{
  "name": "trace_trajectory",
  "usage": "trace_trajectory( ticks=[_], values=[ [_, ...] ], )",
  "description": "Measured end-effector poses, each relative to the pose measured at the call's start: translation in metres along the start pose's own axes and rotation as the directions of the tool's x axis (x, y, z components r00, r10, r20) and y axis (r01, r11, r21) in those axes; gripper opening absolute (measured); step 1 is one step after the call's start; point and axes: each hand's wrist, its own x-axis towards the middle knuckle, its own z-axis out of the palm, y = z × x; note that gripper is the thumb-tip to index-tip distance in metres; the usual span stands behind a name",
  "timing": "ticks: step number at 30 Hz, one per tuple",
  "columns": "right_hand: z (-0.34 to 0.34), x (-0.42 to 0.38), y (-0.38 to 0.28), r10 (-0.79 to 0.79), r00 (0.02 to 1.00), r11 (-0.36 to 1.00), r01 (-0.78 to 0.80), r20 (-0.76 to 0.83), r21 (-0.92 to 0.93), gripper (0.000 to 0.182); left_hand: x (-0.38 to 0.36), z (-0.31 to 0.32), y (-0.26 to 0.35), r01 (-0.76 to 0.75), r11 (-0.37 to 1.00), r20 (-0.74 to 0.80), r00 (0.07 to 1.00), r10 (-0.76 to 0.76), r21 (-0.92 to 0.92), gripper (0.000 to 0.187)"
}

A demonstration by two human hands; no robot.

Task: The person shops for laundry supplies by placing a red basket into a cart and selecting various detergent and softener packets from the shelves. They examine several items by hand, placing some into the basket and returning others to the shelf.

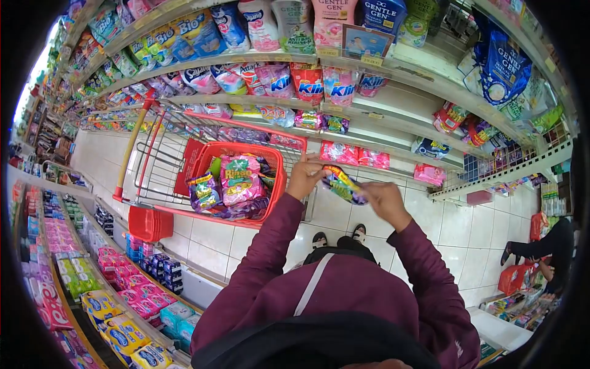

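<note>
Between my two hands is a dark purple, green and yellow detergent packet (343, 184), held in front of my body above the floor. My left hand (303, 177) grips its left end, near the right rim of a red basket (279, 184). At the packet's right end, the fingers of my right hand (387, 202) are closed on it. Inside the basket lie a pink Rinso pack (240, 179) and a purple pack (204, 192), with other packs partly hidden beneath. The basket sits in a metal shopping cart (161, 144) to my left.
Ahead, a curved-looking shelf (399, 71) carries detergent bags and pouches. Pink packs (339, 152) lie on its lowest level. Stacked red baskets (150, 223) stand behind the cart. Soap and tissue shelves (123, 295) line the left. Another person (547, 249) is low at the far right.
</note>
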Motion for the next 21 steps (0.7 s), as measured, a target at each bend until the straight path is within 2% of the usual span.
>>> trace_trajectory(
  ticks=[2, 3, 4, 6, 7, 8, 10, 11, 12, 13, 14, 15, 16, 18, 19, 20, 21],
  values=[
    [0.004, 0.000, 0.032, 0.334, 0.921, 0.934, -0.352, -0.200, -0.057, 0.017, -0.005, 0.015, 0.005, 0.073, 0.965, 0.011, 0.997, -0.073, -0.251, 0.007],
    [0.011, -0.002, 0.037, 0.444, 0.871, 0.890, -0.456, -0.210, -0.010, 0.018, -0.005, 0.027, -0.012, 0.064, 0.957, 0.086, 0.995, -0.041, -0.284, 0.007],
    [0.034, -0.012, 0.060, 0.487, 0.836, 0.871, -0.441, -0.255, 0.218, 0.018, -0.001, 0.031, -0.018, 0.063, 0.956, 0.080, 0.996, -0.042, -0.286, 0.007],
    [0.053, -0.022, 0.080, 0.584, 0.807, 0.758, -0.503, -0.091, 0.415, 0.021, 0.006, 0.039, -0.031, 0.228, 0.956, 0.029, 0.974, -0.226, -0.183, 0.009],
    [0.064, -0.022, 0.086, 0.752, 0.655, 0.495, -0.634, 0.072, 0.594, 0.024, 0.006, 0.048, -0.044, 0.223, 0.936, -0.027, 0.970, -0.240, -0.273, 0.014],
    [0.061, -0.017, 0.094, 0.785, 0.511, 0.200, -0.744, 0.350, 0.638, 0.029, 0.006, 0.060, -0.063, 0.225, 0.934, -0.037, 0.969, -0.244, -0.277, 0.014],
    [0.072, -0.003, 0.117, 0.776, 0.422, -0.081, -0.670, 0.469, 0.738, 0.033, 0.010, 0.088, -0.101, 0.257, 0.858, -0.199, 0.906, -0.375, -0.445, 0.015],
    [0.080, 0.005, 0.133, 0.751, 0.441, -0.127, -0.633, 0.491, 0.764, 0.033, 0.014, 0.092, -0.112, 0.324, 0.866, -0.162, 0.899, -0.407, -0.381, 0.027],
    [0.089, 0.013, 0.151, 0.724, 0.461, -0.175, -0.597, 0.513, 0.783, 0.034, 0.019, 0.105, -0.129, 0.323, 0.862, -0.181, 0.891, -0.416, -0.391, 0.027],
    [0.101, 0.021, 0.169, 0.716, 0.475, -0.181, -0.582, 0.512, 0.793, 0.030, 0.023, 0.118, -0.145, 0.415, 0.724, -0.230, 0.759, -0.610, -0.551, 0.035],
    [0.110, 0.033, 0.183, 0.718, 0.449, -0.196, -0.604, 0.532, 0.773, 0.027, 0.030, 0.126, -0.159, 0.451, 0.555, -0.234, 0.590, -0.773, -0.699, 0.044],
    [0.122, 0.044, 0.199, 0.727, 0.467, -0.167, -0.592, 0.504, 0.789, 0.028, 0.040, 0.124, -0.163, 0.412, 0.387, -0.091, 0.579, -0.810, -0.825, 0.059],
    [0.134, 0.055, 0.217, 0.735, 0.485, -0.137, -0.578, 0.474, 0.805, 0.028, 0.054, 0.125, -0.167, 0.396, 0.390, -0.108, 0.573, -0.812, -0.831, 0.059],
    [0.157, 0.078, 0.258, 0.725, 0.520, -0.109, -0.560, 0.451, 0.821, 0.029, 0.078, 0.128, -0.176, 0.360, 0.082, 0.021, 0.273, -0.962, -0.929, 0.065],
    [0.166, 0.086, 0.276, 0.725, 0.545, -0.090, -0.531, 0.421, 0.842, 0.030, 0.080, 0.137, -0.201, 0.300, 0.032, 0.071, 0.327, -0.942, -0.953, 0.071],
    [0.170, 0.098, 0.290, 0.718, 0.546, -0.087, -0.546, 0.432, 0.834, 0.030, 0.089, 0.138, -0.212, 0.284, 0.029, 0.066, 0.319, -0.945, -0.958, 0.071],
    [0.173, 0.110, 0.305, 0.708, 0.555, -0.132, -0.504, 0.437, 0.853, 0.032, 0.098, 0.141, -0.223, 0.209, -0.018, 0.093, 0.355, -0.930, -0.978, 0.072]
  ],
)
